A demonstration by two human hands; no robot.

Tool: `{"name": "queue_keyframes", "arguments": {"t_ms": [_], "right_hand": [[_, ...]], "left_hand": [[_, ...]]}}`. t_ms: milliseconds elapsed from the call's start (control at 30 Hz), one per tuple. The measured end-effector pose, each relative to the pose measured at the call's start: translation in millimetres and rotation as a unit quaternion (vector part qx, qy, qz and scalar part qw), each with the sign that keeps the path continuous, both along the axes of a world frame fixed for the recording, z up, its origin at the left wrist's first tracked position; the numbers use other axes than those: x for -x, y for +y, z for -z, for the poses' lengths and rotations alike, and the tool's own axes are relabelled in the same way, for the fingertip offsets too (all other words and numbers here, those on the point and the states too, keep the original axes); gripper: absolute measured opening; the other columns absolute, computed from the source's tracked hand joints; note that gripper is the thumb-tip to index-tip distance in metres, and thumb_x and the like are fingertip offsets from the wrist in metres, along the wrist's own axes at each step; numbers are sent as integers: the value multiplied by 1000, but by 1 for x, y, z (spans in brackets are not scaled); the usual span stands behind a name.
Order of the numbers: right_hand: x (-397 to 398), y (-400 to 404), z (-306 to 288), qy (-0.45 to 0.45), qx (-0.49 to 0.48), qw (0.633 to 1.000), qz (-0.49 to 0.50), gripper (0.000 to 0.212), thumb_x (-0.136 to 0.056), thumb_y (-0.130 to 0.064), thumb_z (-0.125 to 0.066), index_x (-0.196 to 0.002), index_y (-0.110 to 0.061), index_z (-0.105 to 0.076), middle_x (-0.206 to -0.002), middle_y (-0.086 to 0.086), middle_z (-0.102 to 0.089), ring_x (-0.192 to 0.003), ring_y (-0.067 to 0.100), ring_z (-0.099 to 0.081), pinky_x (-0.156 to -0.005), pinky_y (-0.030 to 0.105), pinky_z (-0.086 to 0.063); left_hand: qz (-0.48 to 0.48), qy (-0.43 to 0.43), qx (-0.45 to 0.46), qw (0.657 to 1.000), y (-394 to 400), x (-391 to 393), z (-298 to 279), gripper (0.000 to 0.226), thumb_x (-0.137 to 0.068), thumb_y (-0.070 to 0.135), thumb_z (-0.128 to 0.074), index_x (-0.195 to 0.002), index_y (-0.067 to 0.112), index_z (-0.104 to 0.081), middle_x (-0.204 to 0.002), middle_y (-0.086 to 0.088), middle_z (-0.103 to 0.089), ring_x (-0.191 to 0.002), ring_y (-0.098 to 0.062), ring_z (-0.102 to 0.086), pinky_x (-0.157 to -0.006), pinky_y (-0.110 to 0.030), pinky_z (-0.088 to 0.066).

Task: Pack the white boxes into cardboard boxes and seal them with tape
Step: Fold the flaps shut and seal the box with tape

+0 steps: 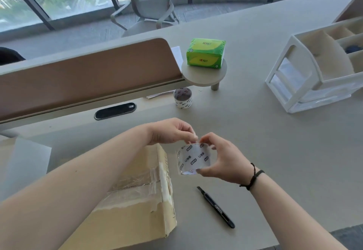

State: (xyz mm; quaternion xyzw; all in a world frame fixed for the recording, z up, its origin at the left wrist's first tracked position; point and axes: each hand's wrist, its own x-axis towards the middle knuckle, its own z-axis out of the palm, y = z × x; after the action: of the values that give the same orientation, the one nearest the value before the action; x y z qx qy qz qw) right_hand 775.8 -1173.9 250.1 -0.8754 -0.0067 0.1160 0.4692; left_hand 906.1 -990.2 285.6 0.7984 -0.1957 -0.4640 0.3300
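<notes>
A closed cardboard box [137, 196] lies on the desk at lower left, its top seam covered with clear tape. Just right of it and above the desk, my right hand [222, 159] grips a roll of clear printed tape [193, 158]. My left hand [172, 131] pinches at the top edge of that roll with its fingertips. A second, smaller tape roll [182, 97] stands on the desk further back. No white boxes are visible.
A black utility knife [216, 207] lies on the desk right of the box. A green tissue pack [205, 53] sits on a round stand, a white drawer organiser [314, 76] stands at right, and a desk divider [84, 78] runs along the left.
</notes>
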Motion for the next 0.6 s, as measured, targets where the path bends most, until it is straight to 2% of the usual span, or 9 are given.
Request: {"name": "queue_keyframes", "arguments": {"t_ms": [67,100,167,200,267,367,533,600], "right_hand": [[-1,-2,3,-8,-8,1000,23,62,-56,-47,-81,-108,-37,-50,-107,-18,-62,-102,4,-59,-87,30,-54],[-1,-4,4,-11,-13,999,39,61,-57,-43,-83,-108,-37,-50,-107,-18,-62,-101,6,-60,-84,30,-56],[-1,-8,8,-20,-20,997,69,59,-59,-39,-85,-107,-36,-51,-106,-19,-62,-101,7,-61,-82,28,-56],[-2,-9,10,-28,-22,996,83,59,-58,-39,-86,-106,-36,-51,-105,-19,-62,-102,6,-61,-83,26,-55],[-4,-13,13,-39,-21,994,102,59,-58,-38,-87,-106,-35,-52,-103,-20,-63,-101,3,-60,-84,23,-53],[-6,-17,16,-45,-11,992,114,59,-60,-35,-87,-106,-36,-51,-103,-18,-64,-98,5,-61,-81,24,-52],[-5,-23,19,-54,42,992,109,58,-63,-35,-84,-109,-34,-49,-104,-16,-62,-97,10,-57,-82,29,-50],[-4,-25,19,-55,60,991,110,58,-64,-34,-85,-110,-34,-48,-104,-16,-60,-95,10,-55,-80,28,-48]], "left_hand": [[-148,-3,31,989,4,6,6,33,-96,52,-61,-109,24,-71,-121,7,-69,-120,-12,-60,-106,-41,-48],[-235,27,38,971,5,9,8,41,-97,58,-53,-114,23,-68,-125,7,-65,-122,-16,-58,-105,-44,-50],[-369,148,46,916,8,16,14,62,-97,69,-38,-120,17,-63,-128,-1,-61,-115,-26,-61,-98,-47,-54],[-400,210,51,890,9,21,16,72,-96,72,-34,-122,12,-61,-126,-7,-61,-108,-30,-64,-95,-48,-55],[-413,283,71,863,9,30,20,84,-95,75,-31,-126,3,-59,-116,-14,-65,-98,-32,-67,-93,-50,-56],[-428,298,97,848,3,38,24,85,-96,73,-35,-124,-2,-63,-99,-15,-70,-95,-30,-70,-91,-49,-57],[-434,256,98,858,-6,37,25,48,-100,49,-55,-106,4,-69,-101,-14,-69,-93,-28,-69,-98,-50,-54],[-425,244,99,866,-8,35,25,40,-100,43,-58,-104,4,-69,-101,-15,-71,-94,-27,-70,-95,-48,-56]]}}
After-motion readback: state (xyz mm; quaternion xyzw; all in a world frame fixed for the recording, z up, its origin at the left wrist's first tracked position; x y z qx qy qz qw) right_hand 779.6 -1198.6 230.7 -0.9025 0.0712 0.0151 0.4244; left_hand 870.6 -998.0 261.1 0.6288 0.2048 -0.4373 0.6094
